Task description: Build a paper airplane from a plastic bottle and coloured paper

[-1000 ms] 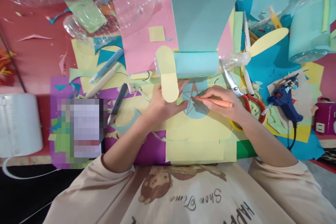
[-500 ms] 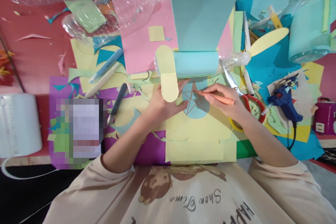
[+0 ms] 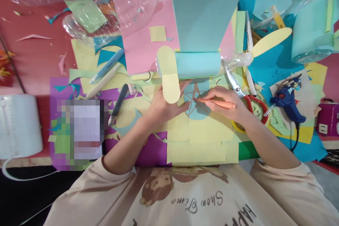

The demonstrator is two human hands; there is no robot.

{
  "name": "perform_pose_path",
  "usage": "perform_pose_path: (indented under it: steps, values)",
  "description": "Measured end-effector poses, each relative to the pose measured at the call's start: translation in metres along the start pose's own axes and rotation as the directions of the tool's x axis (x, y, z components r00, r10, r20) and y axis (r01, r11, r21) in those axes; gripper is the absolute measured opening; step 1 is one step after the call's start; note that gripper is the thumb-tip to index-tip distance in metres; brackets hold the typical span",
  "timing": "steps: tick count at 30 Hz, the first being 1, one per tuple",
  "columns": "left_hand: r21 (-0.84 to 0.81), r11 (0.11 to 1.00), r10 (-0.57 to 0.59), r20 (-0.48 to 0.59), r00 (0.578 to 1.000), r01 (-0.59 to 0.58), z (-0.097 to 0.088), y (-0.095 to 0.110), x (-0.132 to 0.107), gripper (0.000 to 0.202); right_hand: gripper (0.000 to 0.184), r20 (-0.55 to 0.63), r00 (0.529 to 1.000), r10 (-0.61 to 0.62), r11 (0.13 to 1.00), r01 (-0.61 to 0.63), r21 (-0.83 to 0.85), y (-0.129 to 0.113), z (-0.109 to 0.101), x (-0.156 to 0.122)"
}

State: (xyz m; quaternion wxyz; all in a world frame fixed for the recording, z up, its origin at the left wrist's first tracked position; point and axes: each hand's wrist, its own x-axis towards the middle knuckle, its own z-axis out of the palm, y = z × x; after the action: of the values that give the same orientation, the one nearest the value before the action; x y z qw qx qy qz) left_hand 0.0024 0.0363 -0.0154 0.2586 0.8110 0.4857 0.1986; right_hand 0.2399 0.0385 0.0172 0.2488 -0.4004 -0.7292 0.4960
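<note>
My right hand (image 3: 225, 100) is closed around an orange felt-tip pen (image 3: 224, 104), its tip touching a rounded light-blue paper piece (image 3: 198, 113). An orange five-pointed star is drawn in lines on that piece. My left hand (image 3: 165, 102) lies flat with thumb and forefinger spread at the piece's left edge; its other fingers are partly hidden under a pale-yellow rounded paper strip (image 3: 171, 86). This strip is on the left end of a clear plastic bottle (image 3: 234, 60) wrapped in light-blue paper (image 3: 198, 64), just beyond both hands. A yellow oval paper (image 3: 272, 42) sticks out by the bottle's cap.
Scissors (image 3: 255, 104) with red and yellow handles lie beside my right wrist. Further right is a blue glue gun (image 3: 287, 100). A dark marker (image 3: 119, 102) and a blurred-out phone-like device (image 3: 87, 130) lie left. Clear bottles (image 3: 137, 7) stand behind among paper scraps.
The pen tip and my right hand have shifted slightly left and down across the star. My left hand and the blue piece stay put.
</note>
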Motion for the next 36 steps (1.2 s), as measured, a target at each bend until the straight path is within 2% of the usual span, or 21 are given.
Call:
perform_pose_path:
  steps: [12, 19, 24, 30, 36]
  values:
    - [-0.003, 1.0, -0.014, 0.005, 1.0, 0.014, -0.0005, 0.0012, -0.0003, 0.053, 0.011, 0.028, 0.999, 0.035, 0.998, -0.036, 0.043, -0.0009, -0.0011, 0.0004]
    - [-0.018, 1.0, -0.026, 0.006, 1.0, 0.026, 0.0006, 0.0002, -0.0014, 0.054, 0.013, -0.155, 0.986, 0.056, 0.998, -0.055, 0.008, 0.0, 0.0019, -0.0001]
    - [-0.003, 1.0, -0.021, 0.004, 1.0, 0.021, 0.0009, 0.0005, -0.0009, 0.053, 0.015, -0.131, 0.99, 0.057, 0.998, -0.059, -0.013, 0.0013, 0.0022, 0.0003]
    - [-0.012, 0.999, -0.037, 0.008, 0.999, 0.037, 0.0016, -0.0001, -0.001, 0.054, 0.015, -0.19, 0.976, 0.101, 0.995, -0.103, 0.003, 0.0007, 0.0029, -0.0007]
    - [-0.009, 0.999, -0.041, 0.009, 0.999, 0.041, 0.001, 0.0005, -0.0008, 0.054, 0.014, -0.154, 0.985, 0.075, 0.997, -0.078, -0.009, 0.0015, 0.0026, -0.001]
